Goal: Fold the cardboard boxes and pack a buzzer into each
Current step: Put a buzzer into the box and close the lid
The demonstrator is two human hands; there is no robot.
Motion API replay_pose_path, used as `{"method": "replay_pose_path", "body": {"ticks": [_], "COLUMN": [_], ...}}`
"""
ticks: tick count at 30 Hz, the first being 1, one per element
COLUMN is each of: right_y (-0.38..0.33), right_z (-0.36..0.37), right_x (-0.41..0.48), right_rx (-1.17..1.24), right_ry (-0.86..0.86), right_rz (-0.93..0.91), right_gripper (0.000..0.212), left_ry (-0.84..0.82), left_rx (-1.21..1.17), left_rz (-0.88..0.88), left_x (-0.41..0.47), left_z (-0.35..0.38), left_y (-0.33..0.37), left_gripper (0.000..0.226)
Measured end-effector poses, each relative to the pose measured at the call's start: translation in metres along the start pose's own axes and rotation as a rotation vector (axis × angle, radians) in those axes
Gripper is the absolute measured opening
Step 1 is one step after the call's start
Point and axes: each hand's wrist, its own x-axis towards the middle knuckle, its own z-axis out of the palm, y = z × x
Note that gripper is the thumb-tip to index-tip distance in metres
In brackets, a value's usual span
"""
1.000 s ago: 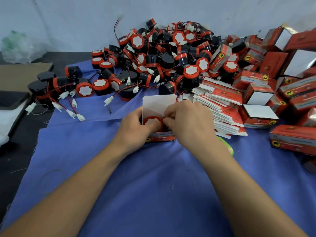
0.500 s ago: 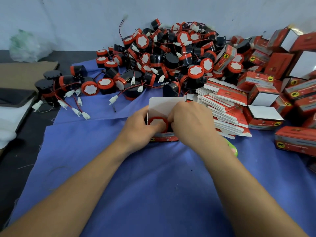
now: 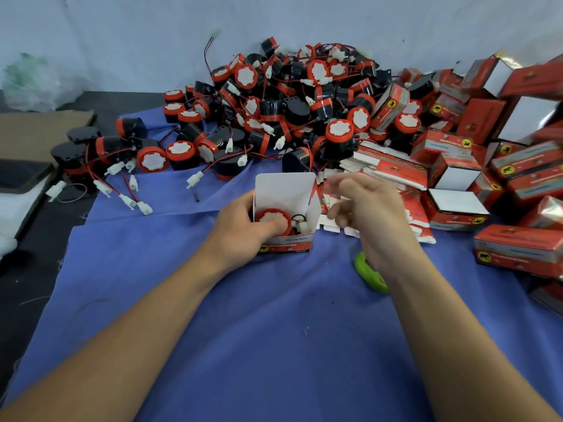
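Since previous frame: right hand (image 3: 365, 208) lifted off open box (image 3: 289, 243) and shifted right, white lid flap (image 3: 283, 190) uncovered. Far left: brown cardboard sheet (image 3: 39, 132) on dark table (image 3: 24, 284). Next: loose buzzers (image 3: 152, 158) with red-black leads and white plugs on blue cloth (image 3: 243, 345), rising into heap (image 3: 304, 102) against wall (image 3: 122, 41). Centre, on cloth: left hand (image 3: 240, 229) clamped round open box, thumb pressing on red-and-white buzzer (image 3: 265, 215) seated inside, plug (image 3: 301, 226) beside it. Just right: right hand in air, blurred, fingers loosely bent, nothing visible in grasp, above stack of flat boxes (image 3: 393, 169). Below it: green object (image 3: 367, 271), partly under right wrist. Far right: folded boxes (image 3: 518, 248) piled, red with white ends.
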Motion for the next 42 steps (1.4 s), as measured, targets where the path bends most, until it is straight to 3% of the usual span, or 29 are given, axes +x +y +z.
{"method": "replay_pose_path", "body": {"ticks": [3, 5, 9, 13, 15, 22, 27, 33, 37, 40, 42], "right_y": [0.012, 0.016, 0.018, 0.02, 0.021, 0.027, 0.03, 0.032, 0.019, 0.008, 0.003], "right_z": [0.009, 0.014, 0.019, 0.025, 0.026, 0.028, 0.028, 0.034, 0.022, 0.009, 0.007], "right_x": [-0.005, -0.006, -0.001, 0.0, -0.001, -0.001, 0.001, -0.001, 0.002, 0.002, -0.001], "right_rx": [-0.248, -0.385, -0.528, -0.444, -0.409, -0.336, -0.333, -0.311, -0.265, -0.407, -0.49], "right_ry": [-0.245, -0.306, -0.269, -0.168, -0.169, -0.088, -0.089, -0.027, -0.234, -0.372, -0.389], "right_rz": [0.021, -0.015, -0.068, -0.025, -0.021, -0.055, -0.061, -0.151, -0.057, -0.012, -0.048], "right_gripper": [0.032, 0.031, 0.015, 0.021, 0.026, 0.036, 0.035, 0.039, 0.045, 0.06, 0.053], "left_ry": [-0.011, -0.025, -0.077, -0.207, -0.196, -0.181, -0.145, -0.045, -0.093, -0.244, -0.274], "left_rx": [0.009, 0.024, -0.012, -0.448, -0.518, -0.516, -0.205, -0.395, -0.326, -0.259, -0.205], "left_rz": [0.011, 0.024, 0.05, 0.025, -0.007, -0.038, 0.088, 0.043, 0.053, 0.054, 0.071], "left_x": [-0.001, -0.001, -0.003, -0.006, -0.004, 0.004, 0.002, 0.001, -0.001, -0.001, -0.002], "left_z": [0.0, 0.0, 0.0, -0.01, -0.016, -0.017, -0.009, -0.004, -0.012, -0.026, -0.031], "left_y": [0.0, 0.0, 0.002, 0.006, 0.006, -0.002, -0.003, -0.001, 0.0, -0.001, -0.001], "left_gripper": [0.042, 0.04, 0.04, 0.046, 0.05, 0.035, 0.041, 0.035, 0.038, 0.04, 0.047]}}
